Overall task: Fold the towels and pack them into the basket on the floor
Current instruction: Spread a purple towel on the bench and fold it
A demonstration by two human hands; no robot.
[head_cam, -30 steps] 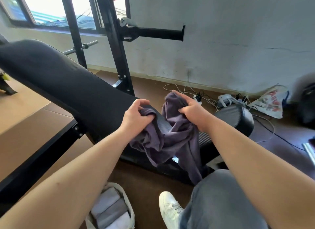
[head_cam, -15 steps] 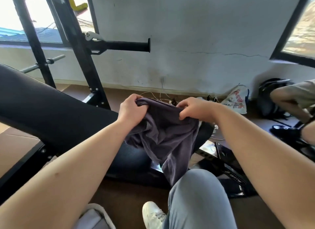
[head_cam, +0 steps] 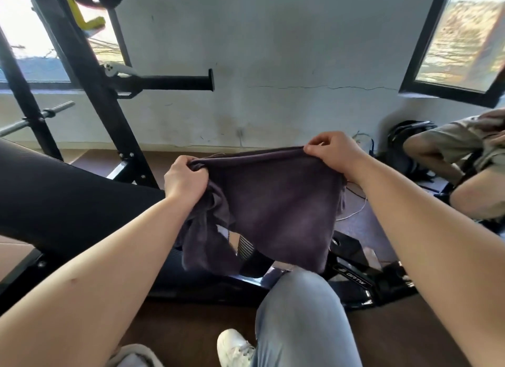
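While one dark purple towel (head_cam: 273,202) hangs spread in the air before the black weight bench (head_cam: 68,202), two hands hold its top edge: left hand (head_cam: 184,179) grips one bunched corner, right hand (head_cam: 334,155) pinches the other. One basket (head_cam: 134,354), rim only, on the bench's near side; contents not discernible.

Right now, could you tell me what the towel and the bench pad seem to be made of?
The towel looks like soft matte cloth, probably cotton terry: it drapes and bunches limply. The bench pad may be black synthetic leather, finely textured.
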